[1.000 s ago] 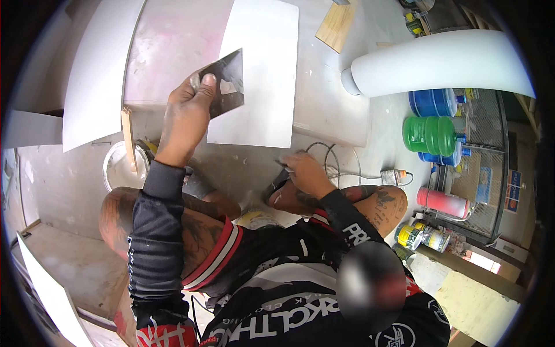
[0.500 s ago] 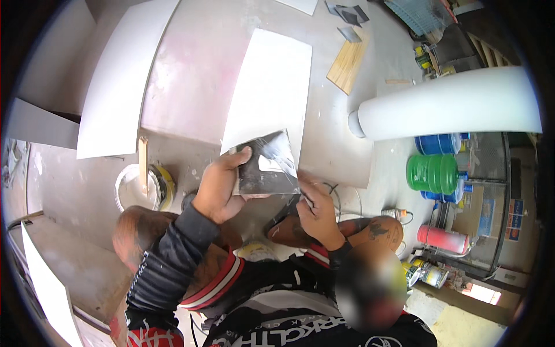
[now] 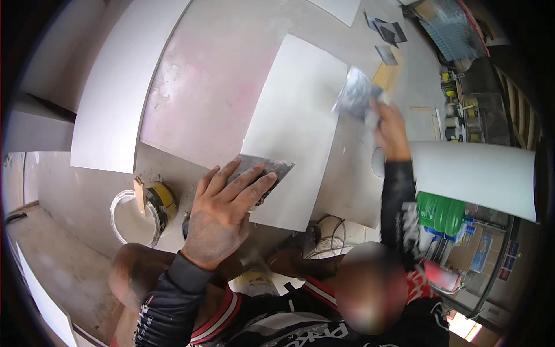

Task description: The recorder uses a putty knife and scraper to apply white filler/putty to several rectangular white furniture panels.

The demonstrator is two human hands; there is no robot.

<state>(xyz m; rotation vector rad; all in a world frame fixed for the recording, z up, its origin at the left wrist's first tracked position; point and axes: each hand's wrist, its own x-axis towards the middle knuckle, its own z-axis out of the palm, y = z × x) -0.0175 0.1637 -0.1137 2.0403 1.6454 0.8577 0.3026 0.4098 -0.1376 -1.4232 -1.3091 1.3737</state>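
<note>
My left hand (image 3: 222, 211) is over the near end of a white panel (image 3: 300, 98), fingers spread across a dark, thin, flat plate (image 3: 272, 166). The thumb is mostly hidden. Farther off to the right, my right hand (image 3: 390, 127) pinches the edge of a greyish, shiny flat spreader (image 3: 359, 95). The spreader is blurred by motion and appears over the panel's right edge. Whether it touches the panel, I cannot tell.
An open bucket (image 3: 139, 214) of whitish paste with a wooden stick stands at left. A larger white sheet (image 3: 127, 81) lies behind it. Dark plates (image 3: 390, 32) and a wooden board (image 3: 386, 72) lie far right. At right are a white roll (image 3: 474, 173) and green jug (image 3: 440, 212).
My hands have moved apart. The right one carried the spreader forward and right, while the left stayed near the panel's near end and turned so its fingers lie atop the plate.
</note>
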